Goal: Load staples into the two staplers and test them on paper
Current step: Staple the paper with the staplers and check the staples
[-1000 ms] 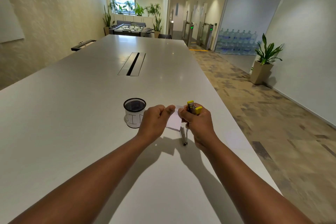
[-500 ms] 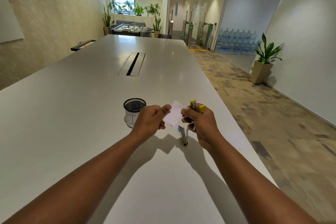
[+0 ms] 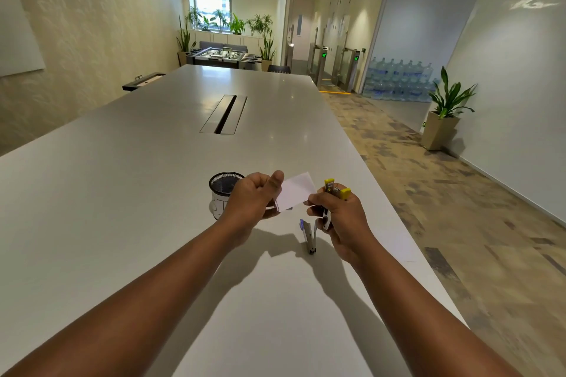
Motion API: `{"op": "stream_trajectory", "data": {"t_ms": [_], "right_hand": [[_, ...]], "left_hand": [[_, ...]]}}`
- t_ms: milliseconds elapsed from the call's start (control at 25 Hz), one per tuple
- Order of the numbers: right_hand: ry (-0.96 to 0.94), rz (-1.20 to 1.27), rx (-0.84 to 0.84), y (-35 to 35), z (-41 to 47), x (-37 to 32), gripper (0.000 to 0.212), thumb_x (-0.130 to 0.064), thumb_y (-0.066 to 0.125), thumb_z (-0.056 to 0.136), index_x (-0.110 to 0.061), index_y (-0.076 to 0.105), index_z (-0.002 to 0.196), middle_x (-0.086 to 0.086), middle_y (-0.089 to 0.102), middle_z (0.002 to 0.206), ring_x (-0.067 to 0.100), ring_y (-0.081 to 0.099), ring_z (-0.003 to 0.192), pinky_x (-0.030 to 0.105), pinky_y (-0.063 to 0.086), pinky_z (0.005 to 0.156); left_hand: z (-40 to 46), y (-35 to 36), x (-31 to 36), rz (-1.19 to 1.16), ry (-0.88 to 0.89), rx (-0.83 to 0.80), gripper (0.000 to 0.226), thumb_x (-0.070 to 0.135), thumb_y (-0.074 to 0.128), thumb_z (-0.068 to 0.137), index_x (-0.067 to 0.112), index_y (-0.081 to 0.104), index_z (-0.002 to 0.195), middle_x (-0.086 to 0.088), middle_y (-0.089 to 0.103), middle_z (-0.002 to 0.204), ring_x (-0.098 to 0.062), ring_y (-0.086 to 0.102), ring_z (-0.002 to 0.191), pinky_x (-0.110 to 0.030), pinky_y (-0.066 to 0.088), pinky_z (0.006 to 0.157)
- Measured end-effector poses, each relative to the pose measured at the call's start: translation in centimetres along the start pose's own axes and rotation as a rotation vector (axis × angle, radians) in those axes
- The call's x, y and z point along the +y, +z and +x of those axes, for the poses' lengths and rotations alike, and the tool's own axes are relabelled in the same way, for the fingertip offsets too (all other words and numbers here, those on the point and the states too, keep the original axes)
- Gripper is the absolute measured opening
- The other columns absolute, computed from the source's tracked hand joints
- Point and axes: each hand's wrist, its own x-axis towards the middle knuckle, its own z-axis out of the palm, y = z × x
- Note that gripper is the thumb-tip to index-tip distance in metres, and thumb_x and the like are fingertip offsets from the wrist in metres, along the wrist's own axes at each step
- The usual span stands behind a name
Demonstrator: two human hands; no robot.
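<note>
Pinched between thumb and curled fingers, the left hand holds a small white paper by its left edge, above the white table. Right hand grips the yellow stapler upright in a closed fist, its yellow ends poking out on top, while its fingertips touch the paper's right corner. Just below the paper and beside the right hand, a second, purple-tipped stapler lies on the table, and a black mesh cup stands behind the left hand.
</note>
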Motion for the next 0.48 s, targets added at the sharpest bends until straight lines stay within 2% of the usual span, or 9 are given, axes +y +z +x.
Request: {"op": "stream_trajectory", "data": {"t_ms": [80, 160, 280, 360, 480], "right_hand": [[-0.004, 0.023, 0.007, 0.12, -0.02, 0.01, 0.012, -0.009, 0.069, 0.089, -0.015, 0.06, 0.084, 0.007, 0.075, 0.081, 0.014, 0.068, 0.067, 0.027, 0.044, 0.054], [-0.008, 0.031, 0.01, 0.26, -0.06, 0.04, 0.011, -0.01, 0.069, 0.09, -0.016, 0.062, 0.084, 0.005, 0.076, 0.082, 0.013, 0.067, 0.066, 0.026, 0.044, 0.053], [-0.01, 0.013, 0.001, 0.34, -0.15, 0.11, 0.012, -0.014, 0.071, 0.091, -0.018, 0.062, 0.085, 0.003, 0.072, 0.075, 0.014, 0.06, 0.059, 0.026, 0.042, 0.051], [0.024, -0.019, -0.019, 0.42, -0.26, 0.27, 0.015, -0.018, 0.073, 0.089, -0.019, 0.058, 0.09, 0.0, 0.058, 0.062, 0.014, 0.05, 0.051, 0.026, 0.036, 0.048], [0.137, -0.054, -0.106, 0.76, -0.77, 0.73, 0.023, -0.029, 0.067, 0.087, -0.024, 0.052, 0.102, -0.001, 0.05, 0.072, 0.016, 0.046, 0.06, 0.029, 0.034, 0.052]], "left_hand": [[-0.15, 0.21, -0.22, -0.162, -0.026, -0.082, 0.033, 0.027, 0.078, 0.085, 0.014, 0.053, 0.102, -0.011, 0.077, 0.094, -0.023, 0.076, 0.087, -0.032, 0.06, 0.071], [-0.33, 0.46, -0.34, -0.151, 0.041, -0.077, 0.033, 0.003, 0.071, 0.09, 0.019, 0.047, 0.107, -0.014, 0.078, 0.095, -0.028, 0.076, 0.091, -0.031, 0.06, 0.071], [-0.33, 0.75, -0.14, -0.084, 0.147, -0.013, 0.028, -0.004, 0.067, 0.09, 0.019, 0.053, 0.1, -0.005, 0.077, 0.088, -0.021, 0.076, 0.085, -0.028, 0.059, 0.067], [-0.31, 0.67, 0.01, -0.073, 0.19, 0.024, 0.022, -0.005, 0.066, 0.09, 0.017, 0.064, 0.092, 0.007, 0.071, 0.082, -0.011, 0.073, 0.078, -0.026, 0.059, 0.067], [-0.3, 0.24, 0.09, -0.1, 0.187, 0.034, 0.022, -0.004, 0.067, 0.09, 0.017, 0.072, 0.093, 0.001, 0.067, 0.097, -0.008, 0.071, 0.08, -0.027, 0.06, 0.072]]}}
